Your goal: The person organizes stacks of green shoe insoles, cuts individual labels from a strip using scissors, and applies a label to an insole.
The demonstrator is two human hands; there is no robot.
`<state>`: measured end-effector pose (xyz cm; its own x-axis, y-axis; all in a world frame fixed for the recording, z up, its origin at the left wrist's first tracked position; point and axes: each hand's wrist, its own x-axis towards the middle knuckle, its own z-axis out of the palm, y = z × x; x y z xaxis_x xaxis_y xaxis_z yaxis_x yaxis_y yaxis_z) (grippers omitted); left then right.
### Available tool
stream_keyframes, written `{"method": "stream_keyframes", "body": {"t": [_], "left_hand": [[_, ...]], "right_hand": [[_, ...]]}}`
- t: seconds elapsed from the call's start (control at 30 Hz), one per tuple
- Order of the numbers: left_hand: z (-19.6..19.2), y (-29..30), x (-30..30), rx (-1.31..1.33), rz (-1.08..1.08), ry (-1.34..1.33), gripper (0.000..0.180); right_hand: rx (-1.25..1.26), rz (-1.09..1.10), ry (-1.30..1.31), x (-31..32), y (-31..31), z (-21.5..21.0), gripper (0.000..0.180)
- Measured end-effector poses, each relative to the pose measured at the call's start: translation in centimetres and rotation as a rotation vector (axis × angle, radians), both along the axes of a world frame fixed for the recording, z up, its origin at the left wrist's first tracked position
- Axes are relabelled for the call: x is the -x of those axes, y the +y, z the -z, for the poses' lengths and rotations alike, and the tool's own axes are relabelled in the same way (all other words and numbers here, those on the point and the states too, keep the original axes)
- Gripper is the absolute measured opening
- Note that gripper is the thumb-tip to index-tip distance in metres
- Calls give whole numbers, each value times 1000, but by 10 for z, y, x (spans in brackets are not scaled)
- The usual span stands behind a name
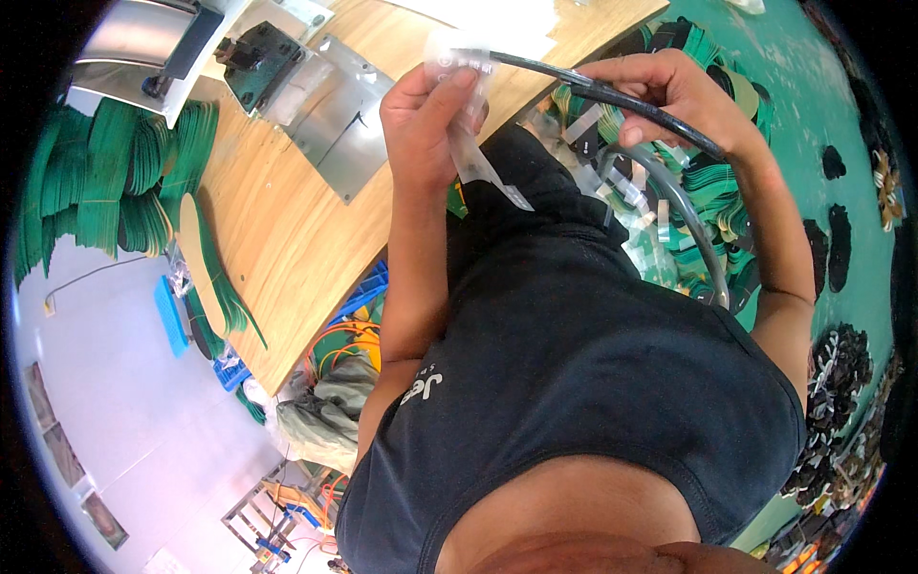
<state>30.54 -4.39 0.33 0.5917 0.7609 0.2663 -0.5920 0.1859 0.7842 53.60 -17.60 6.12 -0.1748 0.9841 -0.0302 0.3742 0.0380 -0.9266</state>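
My left hand (421,129) is closed near the table edge, thumb pressed against a translucent film strip (469,148) with small pale printed marks. The strip's lower end dangles over my lap. My right hand (684,91) is closed round a long, thin black insole (650,113), seen almost edge-on. Its far end reaches left to the top of the film strip; whether the two touch I cannot tell. The insole looks like two layers near its middle, and my fingers partly hide it.
A wooden table (277,287) carries a metal plate (339,124) and a machine (143,48) at the far left. Bundled green insoles (91,182) stand beyond it. More insole bundles (712,182) and film scraps lie right of my lap, beside a curved metal tube (693,210).
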Motion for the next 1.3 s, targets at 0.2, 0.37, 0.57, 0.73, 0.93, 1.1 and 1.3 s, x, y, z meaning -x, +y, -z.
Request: {"method": "stream_keyframes", "body": {"t": [0.2, 0.37, 0.57, 0.73, 0.93, 1.1, 1.3], "left_hand": [[3, -2, -2, -21, 20, 39, 12], [2, -8, -8, -35, 62, 103, 13], [-1, -15, -14, -63, 149, 309, 14], [0, -14, -21, -134, 155, 386, 13], [-3, -14, -29, -184, 175, 499, 14], [5, -15, -50, -195, 232, 504, 15], [4, -30, -64, -301, 301, 665, 21]], "right_hand": [[-32, -31, 67, 2, -12, 4, 64], [-82, -20, 67, -2, -24, 16, 64], [-35, 31, 129, 2, -37, 22, 64], [-151, 130, 219, 5, -45, 46, 61], [22, 343, 118, -3, -59, 52, 54], [-152, 668, 73, -31, -74, 61, 42], [-183, 492, 483, -16, -23, 37, 49]]}}
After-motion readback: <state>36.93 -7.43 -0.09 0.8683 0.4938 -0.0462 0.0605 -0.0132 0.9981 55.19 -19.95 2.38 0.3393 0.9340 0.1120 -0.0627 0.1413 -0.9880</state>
